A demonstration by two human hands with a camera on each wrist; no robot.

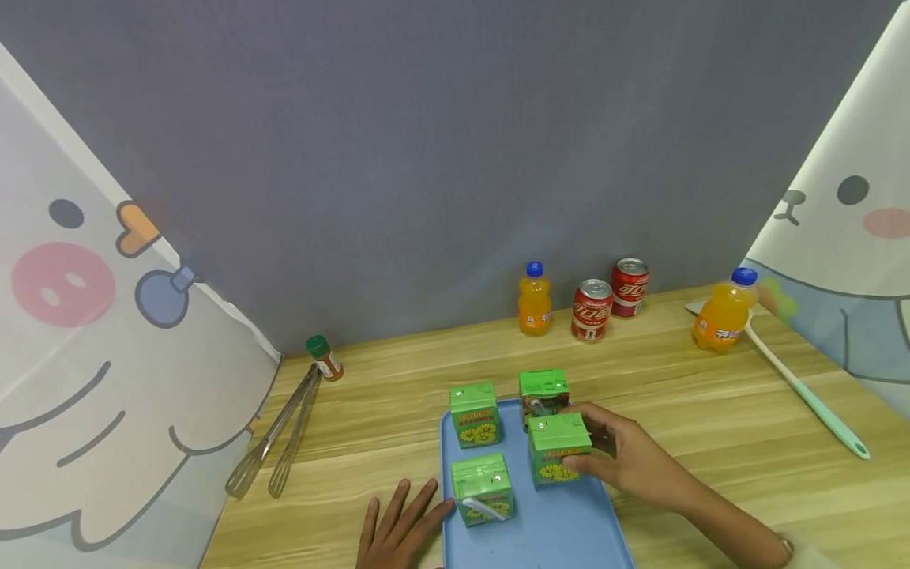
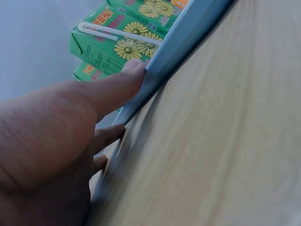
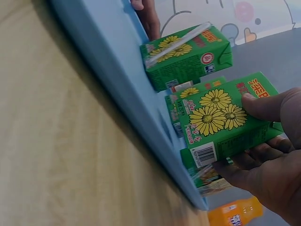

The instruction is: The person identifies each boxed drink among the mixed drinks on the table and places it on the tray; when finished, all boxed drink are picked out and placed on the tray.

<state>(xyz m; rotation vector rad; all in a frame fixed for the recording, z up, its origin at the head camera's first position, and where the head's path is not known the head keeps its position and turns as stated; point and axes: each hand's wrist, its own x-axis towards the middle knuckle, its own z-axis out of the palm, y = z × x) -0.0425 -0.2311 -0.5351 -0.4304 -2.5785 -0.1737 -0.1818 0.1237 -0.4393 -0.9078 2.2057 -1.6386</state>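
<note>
My right hand [image 1: 629, 458] grips a green drink carton [image 1: 558, 450] with yellow flowers, thumb on its front and fingers behind. The carton is over the right side of a blue tray [image 1: 547, 537]; whether its base touches the tray I cannot tell. Just behind it stands another green carton [image 1: 543, 387], partly hidden. On the tray's left side are a rear carton [image 1: 476, 416] and a front carton [image 1: 483, 491] with a white straw [image 2: 117, 33]. My left hand [image 1: 401, 529] has its fingers spread, and its thumb touches the tray's left edge beside the front carton.
An orange drink bottle [image 1: 535, 300] and two red cans, one front [image 1: 592, 310] and one rear [image 1: 629, 288], stand at the back. Another orange bottle [image 1: 723, 312] stands right, by a long-handled spatula [image 1: 803, 387]. Whisks [image 1: 277, 435] and a spice jar [image 1: 327, 359] lie left.
</note>
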